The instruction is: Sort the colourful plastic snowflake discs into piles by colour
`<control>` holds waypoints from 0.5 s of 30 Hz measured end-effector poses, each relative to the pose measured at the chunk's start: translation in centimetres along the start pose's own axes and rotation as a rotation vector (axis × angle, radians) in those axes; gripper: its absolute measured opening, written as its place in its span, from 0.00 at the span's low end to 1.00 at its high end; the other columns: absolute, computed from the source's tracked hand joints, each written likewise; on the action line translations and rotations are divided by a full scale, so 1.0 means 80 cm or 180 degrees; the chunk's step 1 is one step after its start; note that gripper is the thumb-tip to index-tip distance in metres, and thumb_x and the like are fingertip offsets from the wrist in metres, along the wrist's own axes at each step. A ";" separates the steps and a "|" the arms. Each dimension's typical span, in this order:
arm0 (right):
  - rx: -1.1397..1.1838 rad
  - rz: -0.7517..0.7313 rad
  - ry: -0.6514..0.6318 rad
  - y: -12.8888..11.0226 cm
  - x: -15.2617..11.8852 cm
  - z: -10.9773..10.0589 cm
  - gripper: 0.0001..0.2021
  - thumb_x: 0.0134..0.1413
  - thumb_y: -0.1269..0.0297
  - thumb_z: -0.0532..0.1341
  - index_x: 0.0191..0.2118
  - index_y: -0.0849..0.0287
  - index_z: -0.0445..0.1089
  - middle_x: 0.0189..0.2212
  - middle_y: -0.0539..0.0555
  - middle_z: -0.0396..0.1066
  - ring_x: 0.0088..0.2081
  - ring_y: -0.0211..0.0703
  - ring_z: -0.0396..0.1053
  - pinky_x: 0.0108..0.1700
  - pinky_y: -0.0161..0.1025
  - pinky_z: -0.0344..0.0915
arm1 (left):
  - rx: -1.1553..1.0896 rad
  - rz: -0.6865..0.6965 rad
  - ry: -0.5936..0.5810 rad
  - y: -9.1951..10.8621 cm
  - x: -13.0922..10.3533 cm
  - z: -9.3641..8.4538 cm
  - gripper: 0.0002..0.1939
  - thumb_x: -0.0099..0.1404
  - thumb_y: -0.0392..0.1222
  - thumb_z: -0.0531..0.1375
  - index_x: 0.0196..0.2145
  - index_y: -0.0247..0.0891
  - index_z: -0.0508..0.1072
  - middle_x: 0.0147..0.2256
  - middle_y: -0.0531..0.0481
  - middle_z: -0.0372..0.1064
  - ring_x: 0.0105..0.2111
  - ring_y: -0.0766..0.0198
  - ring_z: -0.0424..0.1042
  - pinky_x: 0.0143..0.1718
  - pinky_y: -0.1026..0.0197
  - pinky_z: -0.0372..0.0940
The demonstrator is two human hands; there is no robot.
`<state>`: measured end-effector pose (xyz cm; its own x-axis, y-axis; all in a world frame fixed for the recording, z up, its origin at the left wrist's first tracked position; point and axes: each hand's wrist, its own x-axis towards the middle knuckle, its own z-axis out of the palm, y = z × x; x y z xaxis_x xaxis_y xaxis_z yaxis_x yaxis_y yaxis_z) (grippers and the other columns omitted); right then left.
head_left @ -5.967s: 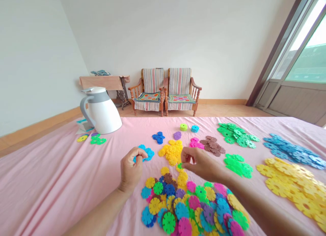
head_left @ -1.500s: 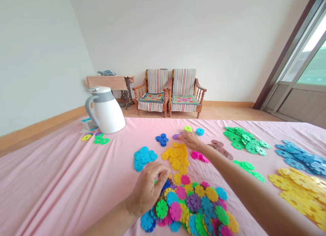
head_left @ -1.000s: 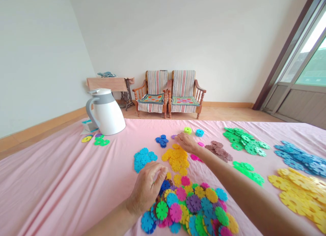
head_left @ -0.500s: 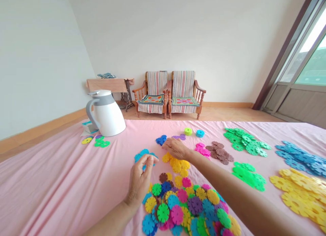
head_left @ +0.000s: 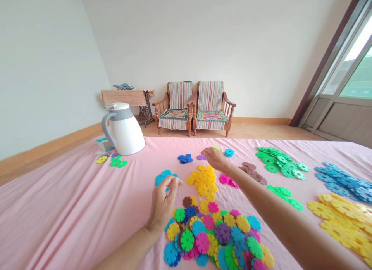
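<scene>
My left hand (head_left: 164, 200) is closed, thumb against fingers, beside a small group of light blue flower discs (head_left: 163, 177); whatever it may hold is hidden. Farther out, my right hand (head_left: 215, 158) has its fingers curled together over purple discs (head_left: 201, 157), and I cannot make out anything in it. To its left lie dark blue discs (head_left: 185, 158). Yellow discs (head_left: 203, 180) are heaped between my hands, and pink discs (head_left: 228, 180) lie under my right forearm. Nearest me spreads a mixed-colour pile of notched discs (head_left: 215, 239).
A white and grey jug (head_left: 126, 132) stands at left, with green discs (head_left: 117, 161) before it. On the right lie brown (head_left: 251, 172), green (head_left: 279, 161), blue (head_left: 343, 179) and large yellow discs (head_left: 345, 219). A light blue stack (head_left: 229, 153) sits far back on the pink cloth (head_left: 87, 208).
My right hand has moved right and farther away, from the dark blue discs to the purple ones, uncovering the yellow heap. My left hand has barely moved.
</scene>
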<state>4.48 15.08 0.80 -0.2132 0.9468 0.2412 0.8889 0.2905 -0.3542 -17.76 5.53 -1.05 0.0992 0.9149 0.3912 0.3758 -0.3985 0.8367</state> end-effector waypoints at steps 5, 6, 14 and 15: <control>0.0002 0.0102 -0.0167 0.018 -0.014 0.003 0.16 0.56 0.78 0.50 0.40 0.61 0.74 0.40 0.57 0.74 0.42 0.42 0.69 0.44 0.36 0.61 | 0.0098 0.0093 -0.0041 -0.001 -0.001 0.002 0.16 0.67 0.48 0.50 0.31 0.36 0.71 0.33 0.47 0.73 0.36 0.59 0.71 0.40 0.57 0.64; 0.0013 0.0098 -0.0209 0.017 -0.015 0.008 0.15 0.57 0.77 0.50 0.40 0.61 0.73 0.40 0.57 0.73 0.43 0.42 0.69 0.45 0.37 0.62 | 0.0123 0.0116 -0.0044 -0.001 -0.001 0.002 0.16 0.67 0.48 0.49 0.32 0.36 0.72 0.33 0.47 0.73 0.36 0.59 0.71 0.40 0.57 0.64; 0.0143 0.0174 -0.0171 0.015 -0.015 0.019 0.13 0.59 0.75 0.50 0.43 0.63 0.70 0.44 0.58 0.71 0.46 0.44 0.67 0.48 0.42 0.63 | 0.0415 0.0405 -0.0136 -0.003 -0.003 0.003 0.10 0.64 0.42 0.53 0.33 0.37 0.72 0.33 0.48 0.73 0.36 0.61 0.72 0.39 0.59 0.66; 0.0168 0.0175 -0.0132 0.015 -0.021 0.013 0.14 0.57 0.76 0.50 0.43 0.63 0.70 0.43 0.59 0.71 0.46 0.44 0.67 0.49 0.40 0.62 | 0.0483 0.0452 -0.0162 -0.005 -0.004 0.005 0.08 0.63 0.40 0.54 0.34 0.37 0.72 0.34 0.48 0.73 0.36 0.61 0.71 0.39 0.59 0.66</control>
<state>5.47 13.96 -1.01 -0.1821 0.9661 0.1829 0.8774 0.2436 -0.4132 -17.61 5.41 -1.64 0.2059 0.8539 0.4779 0.4886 -0.5129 0.7058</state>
